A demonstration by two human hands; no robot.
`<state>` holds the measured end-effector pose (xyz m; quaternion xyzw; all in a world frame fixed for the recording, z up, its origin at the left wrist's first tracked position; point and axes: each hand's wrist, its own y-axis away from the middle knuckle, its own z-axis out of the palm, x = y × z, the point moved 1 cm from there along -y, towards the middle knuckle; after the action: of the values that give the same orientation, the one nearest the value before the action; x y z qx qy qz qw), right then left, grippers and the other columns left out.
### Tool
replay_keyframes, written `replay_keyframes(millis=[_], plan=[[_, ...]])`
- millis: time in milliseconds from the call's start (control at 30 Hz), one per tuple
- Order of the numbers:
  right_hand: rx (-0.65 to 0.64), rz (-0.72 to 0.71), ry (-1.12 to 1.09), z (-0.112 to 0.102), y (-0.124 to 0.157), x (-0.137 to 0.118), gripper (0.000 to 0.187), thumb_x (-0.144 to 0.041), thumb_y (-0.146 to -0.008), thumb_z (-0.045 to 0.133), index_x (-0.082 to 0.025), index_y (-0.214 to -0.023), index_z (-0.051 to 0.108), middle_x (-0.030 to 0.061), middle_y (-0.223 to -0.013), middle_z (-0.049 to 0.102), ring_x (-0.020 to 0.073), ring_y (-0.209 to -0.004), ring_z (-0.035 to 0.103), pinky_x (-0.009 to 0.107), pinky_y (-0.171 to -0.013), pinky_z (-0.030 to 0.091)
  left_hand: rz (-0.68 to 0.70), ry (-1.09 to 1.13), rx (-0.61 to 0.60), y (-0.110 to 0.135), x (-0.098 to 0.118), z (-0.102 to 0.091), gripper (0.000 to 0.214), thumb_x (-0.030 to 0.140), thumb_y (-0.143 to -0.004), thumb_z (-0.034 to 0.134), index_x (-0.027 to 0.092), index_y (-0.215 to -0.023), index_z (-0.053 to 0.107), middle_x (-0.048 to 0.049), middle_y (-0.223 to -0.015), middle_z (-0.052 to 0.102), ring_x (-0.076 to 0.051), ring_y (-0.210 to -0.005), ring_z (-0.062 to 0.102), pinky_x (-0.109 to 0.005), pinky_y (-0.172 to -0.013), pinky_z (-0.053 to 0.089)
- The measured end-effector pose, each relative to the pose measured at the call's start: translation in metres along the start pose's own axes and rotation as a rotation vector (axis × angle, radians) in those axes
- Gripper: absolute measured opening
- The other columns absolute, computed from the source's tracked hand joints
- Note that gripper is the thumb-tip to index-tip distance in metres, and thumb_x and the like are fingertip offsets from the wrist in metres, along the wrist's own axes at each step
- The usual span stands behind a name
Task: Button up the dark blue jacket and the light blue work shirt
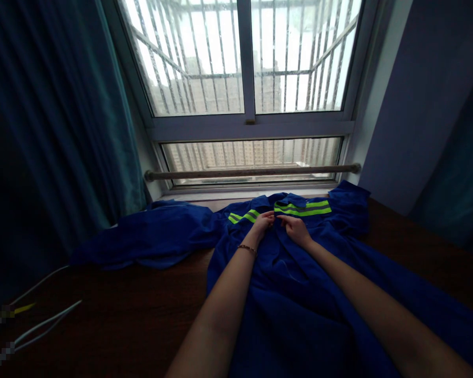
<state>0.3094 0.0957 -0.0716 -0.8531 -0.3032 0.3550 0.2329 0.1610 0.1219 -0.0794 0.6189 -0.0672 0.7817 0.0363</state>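
Observation:
A blue work jacket (295,299) with yellow-green and grey reflective strips (307,209) across its chest lies spread before me. Both my hands meet at its front opening, near the inner ends of the strips. My left hand (263,221) has its fingers pinched on the jacket's front edge and wears a bracelet at the wrist. Close beside it, my right hand (294,229) is curled, its index finger and thumb at the opposite edge of the opening. Whatever fastener lies between the fingertips is too small to make out.
More folded blue cloth (153,233) lies to the left on the dark wooden surface (142,310). White cords (49,326) are at the lower left. A barred window (248,126) with a horizontal rail (252,173) stands ahead, with a blue curtain (63,126) on the left.

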Motion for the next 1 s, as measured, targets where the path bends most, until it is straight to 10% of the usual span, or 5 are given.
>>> replay_keyframes(millis=[400, 1000], plan=[[0.054, 0.172, 0.197, -0.006, 0.005, -0.006, 0.034, -0.013, -0.075, 0.039, -0.020, -0.101, 0.060, 0.0019, -0.070, 0.063, 0.0144, -0.064, 0.057, 0.023, -0.066, 0.041, -0.031, -0.040, -0.045, 0.003, 0.004, 0.002, 0.012, 0.005, -0.053, 0.057, 0.011, -0.064, 0.059, 0.0034, -0.051, 0.047, -0.003, -0.041, 0.035, -0.019, -0.041, 0.020], [-0.060, 0.195, 0.339, -0.007, 0.005, -0.011, 0.040, -0.016, -0.077, 0.039, -0.024, -0.110, 0.058, 0.0050, -0.096, 0.065, 0.0185, -0.082, 0.060, 0.026, -0.072, 0.042, -0.053, -0.031, -0.067, 0.007, 0.007, 0.004, 0.035, 0.004, -0.056, 0.060, 0.010, -0.091, 0.064, -0.0034, -0.071, 0.060, -0.004, -0.048, 0.045, -0.018, -0.045, 0.028]])
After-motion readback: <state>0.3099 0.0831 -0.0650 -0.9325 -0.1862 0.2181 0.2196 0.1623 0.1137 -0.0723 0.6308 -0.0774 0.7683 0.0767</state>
